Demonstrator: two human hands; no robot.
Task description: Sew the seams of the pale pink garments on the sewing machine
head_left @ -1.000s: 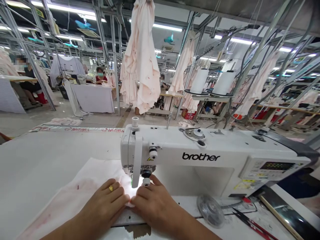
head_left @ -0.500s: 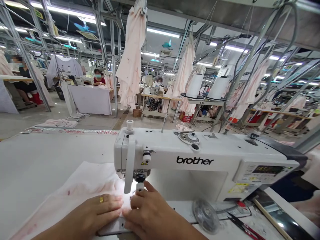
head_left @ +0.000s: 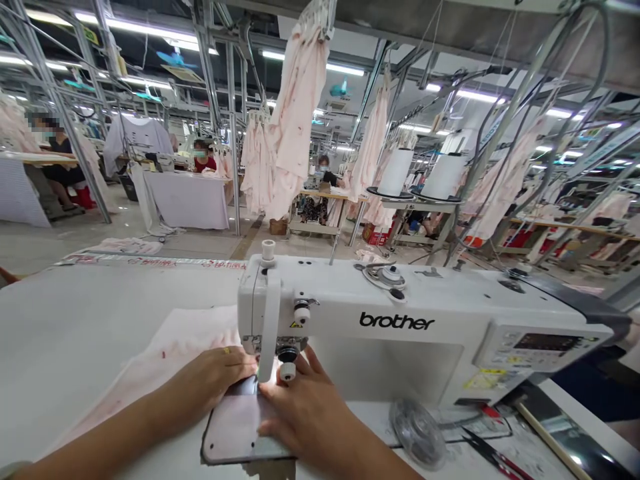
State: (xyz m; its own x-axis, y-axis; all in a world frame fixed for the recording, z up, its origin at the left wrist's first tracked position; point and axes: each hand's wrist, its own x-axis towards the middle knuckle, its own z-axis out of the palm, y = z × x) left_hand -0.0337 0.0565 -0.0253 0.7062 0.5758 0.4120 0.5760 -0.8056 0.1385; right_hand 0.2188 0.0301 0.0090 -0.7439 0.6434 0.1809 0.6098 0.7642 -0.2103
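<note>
Pale pink fabric lies on the machine table and runs under the needle end of a white sewing machine. My left hand rests flat on the fabric, fingers stretched toward the needle, just left of the presser foot. My right hand is at the right of the needle area, its fingers apart and partly behind the machine head. The fabric under it is mostly hidden. The bare machine bed shows in front of both hands.
Black and red thread snips, a clear round plastic piece and a phone-like dark slab lie at the right. White thread cones stand behind the machine. Hanging pink garments and several people at machines are farther off.
Both hands have moved forward toward the needle, and the fabric has slid away with them, uncovering more of the machine bed. The view has shifted slightly.
</note>
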